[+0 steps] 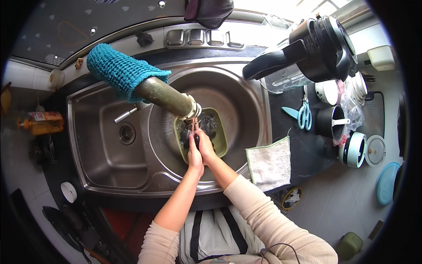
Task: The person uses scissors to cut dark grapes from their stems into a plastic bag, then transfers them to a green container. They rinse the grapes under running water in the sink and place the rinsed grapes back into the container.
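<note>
My left hand (pixel 194 155) and my right hand (pixel 206 147) are close together under the end of a faucet (pixel 168 97), over the large round basin of a steel sink (pixel 237 99). Small dark objects (pixel 197 140) show between the two palms; what they are I cannot tell. Water runs over the fingers. Beneath the hands, a green plastic tub (pixel 225 140) holds bubbling water and dark pieces. A teal knitted cloth (pixel 115 67) wraps the faucet's upper part. The fingertips are partly hidden by the faucet's end.
A smaller basin (pixel 108 158) with a drain lies left. On the right are a white cloth (pixel 270 163) with green edging, blue-handled scissors (pixel 303 114), a dark pot (pixel 324 122), bowls (pixel 326 92) and a large black-handled jug (pixel 306 52). An orange bottle (pixel 46 122) stands far left.
</note>
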Available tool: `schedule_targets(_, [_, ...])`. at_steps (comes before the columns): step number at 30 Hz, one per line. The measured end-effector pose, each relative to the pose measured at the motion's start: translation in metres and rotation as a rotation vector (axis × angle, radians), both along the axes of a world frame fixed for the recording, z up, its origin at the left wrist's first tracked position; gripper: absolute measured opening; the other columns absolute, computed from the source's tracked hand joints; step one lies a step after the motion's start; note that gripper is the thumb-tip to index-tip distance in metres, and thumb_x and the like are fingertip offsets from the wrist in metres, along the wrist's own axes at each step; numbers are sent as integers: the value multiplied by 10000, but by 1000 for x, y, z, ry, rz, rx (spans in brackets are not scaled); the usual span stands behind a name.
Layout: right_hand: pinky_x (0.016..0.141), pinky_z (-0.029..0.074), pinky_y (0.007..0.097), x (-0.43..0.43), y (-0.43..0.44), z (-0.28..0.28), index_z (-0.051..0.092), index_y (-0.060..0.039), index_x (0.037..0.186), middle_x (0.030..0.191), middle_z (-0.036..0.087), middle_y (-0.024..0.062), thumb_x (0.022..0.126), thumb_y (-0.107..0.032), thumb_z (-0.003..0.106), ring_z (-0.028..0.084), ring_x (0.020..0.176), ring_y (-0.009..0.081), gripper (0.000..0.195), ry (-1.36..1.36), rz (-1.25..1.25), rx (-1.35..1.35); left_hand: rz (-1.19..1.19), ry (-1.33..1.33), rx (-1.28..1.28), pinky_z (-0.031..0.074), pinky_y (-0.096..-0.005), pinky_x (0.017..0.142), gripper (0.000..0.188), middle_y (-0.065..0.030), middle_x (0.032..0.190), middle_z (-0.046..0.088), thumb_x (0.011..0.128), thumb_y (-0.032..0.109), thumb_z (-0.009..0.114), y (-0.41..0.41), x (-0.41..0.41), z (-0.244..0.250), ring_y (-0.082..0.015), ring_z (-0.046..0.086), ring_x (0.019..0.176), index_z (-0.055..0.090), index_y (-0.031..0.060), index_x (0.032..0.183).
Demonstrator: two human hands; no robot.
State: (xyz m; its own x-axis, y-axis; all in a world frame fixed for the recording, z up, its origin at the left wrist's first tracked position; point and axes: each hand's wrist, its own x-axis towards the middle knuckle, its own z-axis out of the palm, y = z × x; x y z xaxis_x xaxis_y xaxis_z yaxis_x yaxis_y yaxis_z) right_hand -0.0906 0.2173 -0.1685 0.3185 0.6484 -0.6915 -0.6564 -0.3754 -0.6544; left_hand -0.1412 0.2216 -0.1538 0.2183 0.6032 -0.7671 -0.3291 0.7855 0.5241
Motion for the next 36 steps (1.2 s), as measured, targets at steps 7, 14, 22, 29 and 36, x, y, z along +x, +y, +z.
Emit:
schedule_targets(7, [1056, 221, 273, -16, -5, 0, 384, -41, 1333, 1367, 389, 94, 960, -424, 308, 340, 1264, 189, 539, 111, -127, 16, -138, 158, 101, 356, -294, 920, 367, -53, 1068, 535, 886, 327, 429, 22, -2, -25, -172, 480, 1021, 526, 47, 1103])
schedule_targets(14, [892, 370, 245, -15, 10, 35, 523, -50, 1217, 1119, 565, 54, 970, -301, 347, 497, 996, 126, 394, -1, -70, 20, -323, 651, 688, 390, -323, 807, 331, -39, 956, 509, 927, 355, 372, 16, -18, -103, -182, 497, 905, 498, 69, 1036])
schedule_targets(22, [726, 433, 234, -7, 14, -6, 575, 11, 1026, 888, 592, 39, 913, -160, 489, 520, 792, 87, 223, 124, -380, 10, 146, -119, -93, 484, -300, 705, 229, -31, 888, 577, 902, 255, 390, 42, 4, -10, -141, 579, 810, 552, 95, 928])
schedule_targets(29, [789, 446, 250, -6, 6, -11, 531, 1, 1095, 1003, 559, 74, 736, 10, 586, 539, 868, 140, 363, -65, -196, -18, 200, -66, -46, 484, -335, 758, 254, -81, 955, 580, 875, 120, 409, 34, -2, -40, -203, 583, 845, 524, 54, 1092])
schedule_targets(36, [761, 443, 240, -7, 6, 13, 548, -14, 1064, 963, 563, 64, 772, -4, 564, 542, 842, 138, 293, 24, -159, -98, -9, 83, 158, 460, -317, 841, 387, -152, 1107, 542, 882, 56, 402, 37, -3, -34, -200, 560, 980, 355, 30, 1265])
